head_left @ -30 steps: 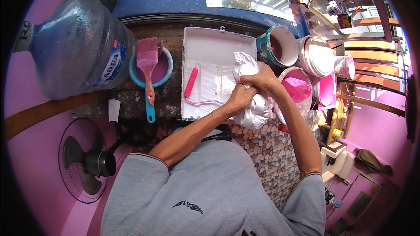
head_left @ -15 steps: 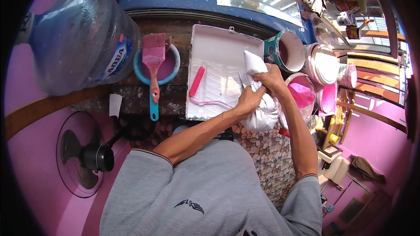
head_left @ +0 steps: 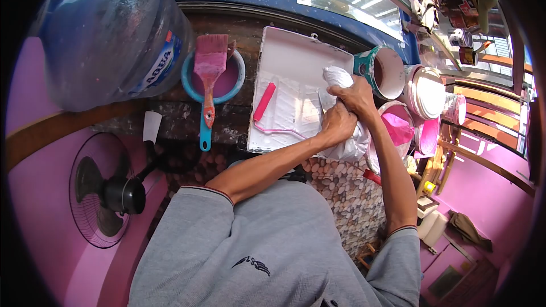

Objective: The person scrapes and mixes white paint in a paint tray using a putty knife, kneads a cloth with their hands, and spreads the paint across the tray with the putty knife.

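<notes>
A white bag [head_left: 351,146] is bunched up over the right edge of the paint tray [head_left: 310,45], its twisted top sticking up. My right hand [head_left: 355,95] is closed around the gathered neck. Just below, my left hand [head_left: 339,123] is also closed on the bag, the two hands touching. A thin grey sliver, perhaps a blade, shows by the left knuckles; its kind is unclear. In the tray lies a small paint roller [head_left: 265,102] with a pink sleeve and wire handle.
Left of the tray, a wide paintbrush [head_left: 209,71] rests across a blue-rimmed pot [head_left: 242,79]. A large water bottle [head_left: 114,40] and a fan [head_left: 122,196] stand farther left. On the right are a green paint can [head_left: 364,67], a lidded bucket [head_left: 427,92] and a pink-stained bucket [head_left: 372,153].
The view has shifted, moving the tray and pots slightly right in the picture. Both hands have closed in together on the bag's neck, and its upright top looks shorter and more crumpled.
</notes>
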The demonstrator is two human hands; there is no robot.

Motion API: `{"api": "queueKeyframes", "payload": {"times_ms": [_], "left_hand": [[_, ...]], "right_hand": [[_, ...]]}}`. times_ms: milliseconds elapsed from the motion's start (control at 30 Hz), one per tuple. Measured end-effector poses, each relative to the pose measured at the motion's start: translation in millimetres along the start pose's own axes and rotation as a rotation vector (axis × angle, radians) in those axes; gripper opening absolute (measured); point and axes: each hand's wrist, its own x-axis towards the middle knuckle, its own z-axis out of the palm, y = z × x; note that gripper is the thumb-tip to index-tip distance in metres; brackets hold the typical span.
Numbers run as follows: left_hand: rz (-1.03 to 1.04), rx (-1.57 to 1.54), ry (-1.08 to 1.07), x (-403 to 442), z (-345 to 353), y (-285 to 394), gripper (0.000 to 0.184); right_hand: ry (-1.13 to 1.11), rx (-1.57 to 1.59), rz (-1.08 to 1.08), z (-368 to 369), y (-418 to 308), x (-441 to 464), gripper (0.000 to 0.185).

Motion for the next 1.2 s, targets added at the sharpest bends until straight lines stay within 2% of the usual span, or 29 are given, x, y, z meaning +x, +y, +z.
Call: {"api": "queueKeyframes", "payload": {"times_ms": [67,133,200,267,433,500,800,933,1000,1033,1100,1200], "left_hand": [[-0.019,-0.056,0.019,-11,-19,22,0.057],[-0.176,-0.222,0.142,-23,-35,44,0.050],[-0.168,-0.238,0.109,-22,-41,46,0.054],[-0.156,-0.255,0.073,-20,-43,48,0.059],[-0.119,-0.267,0.118,-17,-44,52,0.051],[-0.114,-0.273,0.126,-16,-44,53,0.050],[-0.113,-0.310,0.169,-13,-41,60,0.051],[-0.063,-0.318,0.227,-9,-36,58,0.046],[-0.037,-0.264,0.186,1,-29,52,0.042],[-0.010,-0.208,0.144,2,-30,52,0.039],[-0.011,-0.232,0.157,-6,-36,58,0.037],[-0.014,-0.250,0.171,-11,-37,61,0.037]], "right_hand": [[0.012,0.117,0.006,6,14,10,0.047],[0.022,0.154,0.000,7,21,16,0.043],[0.071,0.265,-0.042,11,24,17,0.029],[0.084,0.269,-0.064,9,26,21,0.029],[0.089,0.264,-0.115,2,21,20,0.024],[0.108,0.293,-0.225,3,28,24,0.022],[0.079,0.141,-0.349,-8,25,30,0.028],[0.099,0.065,-0.270,-15,13,29,0.031],[0.236,-0.108,-0.225,-18,0,22,0.042],[0.234,-0.112,-0.229,-22,-7,17,0.042],[0.170,-0.160,-0.278,-28,-19,7,0.057],[0.133,-0.181,-0.380,-29,-17,12,0.060]]}}
